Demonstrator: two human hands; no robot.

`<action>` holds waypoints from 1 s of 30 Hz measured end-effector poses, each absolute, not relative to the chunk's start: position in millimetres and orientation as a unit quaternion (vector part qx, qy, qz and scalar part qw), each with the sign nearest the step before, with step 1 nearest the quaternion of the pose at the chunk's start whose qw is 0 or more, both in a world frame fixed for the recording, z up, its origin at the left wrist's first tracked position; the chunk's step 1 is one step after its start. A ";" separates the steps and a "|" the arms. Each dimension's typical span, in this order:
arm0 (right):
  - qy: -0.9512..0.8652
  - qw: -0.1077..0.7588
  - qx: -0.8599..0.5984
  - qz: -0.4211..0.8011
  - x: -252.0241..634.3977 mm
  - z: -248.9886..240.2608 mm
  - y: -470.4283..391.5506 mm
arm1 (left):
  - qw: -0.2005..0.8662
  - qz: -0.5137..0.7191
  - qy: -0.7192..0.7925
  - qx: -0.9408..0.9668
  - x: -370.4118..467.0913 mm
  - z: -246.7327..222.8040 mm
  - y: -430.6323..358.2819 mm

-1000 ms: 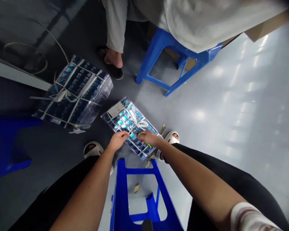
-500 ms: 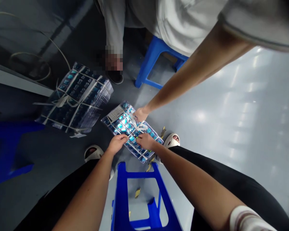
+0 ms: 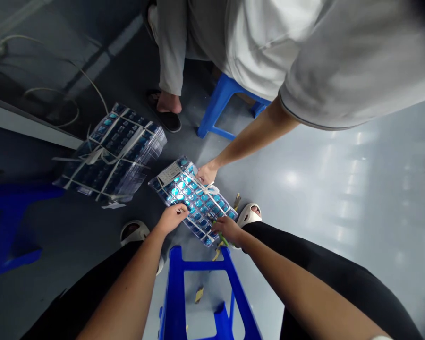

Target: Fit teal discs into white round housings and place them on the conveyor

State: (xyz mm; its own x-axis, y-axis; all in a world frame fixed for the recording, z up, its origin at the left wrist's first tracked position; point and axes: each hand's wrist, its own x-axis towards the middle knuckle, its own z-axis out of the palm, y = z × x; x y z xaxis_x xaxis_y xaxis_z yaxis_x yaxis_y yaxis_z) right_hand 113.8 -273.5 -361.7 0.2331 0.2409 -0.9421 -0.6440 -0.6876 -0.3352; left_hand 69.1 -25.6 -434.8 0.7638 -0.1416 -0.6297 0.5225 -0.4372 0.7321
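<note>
A flat bundle of clear plastic trays with shiny blue pieces [image 3: 194,203] lies on the floor between my feet, tied with white straps. My left hand [image 3: 173,218] is at its near left edge, fingers closed together; what they pinch, if anything, is hidden. My right hand [image 3: 228,230] is closed around a slim green tool [image 3: 223,240] by the near right corner. Its working end cannot be made out. Another person's hand [image 3: 207,173] grips the white strap [image 3: 209,189] near the bow on the far side.
A taller tied stack of similar trays [image 3: 109,151] stands to the left. A blue stool [image 3: 205,266] is right before me, another blue stool [image 3: 17,203] at left. The other person sits on a blue stool [image 3: 216,106]. Yellow scraps [image 3: 199,295] lie on the floor.
My right hand with the green tool has moved right and nearer, from the bundle's middle to its corner. My left hand stays at the edge. The other hand still holds the strap.
</note>
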 end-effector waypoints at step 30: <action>0.359 0.429 -0.556 0.615 24.5 -331.0 -217.0 | 0.369 -0.372 0.160 0.836 87.3 -402.8 4.5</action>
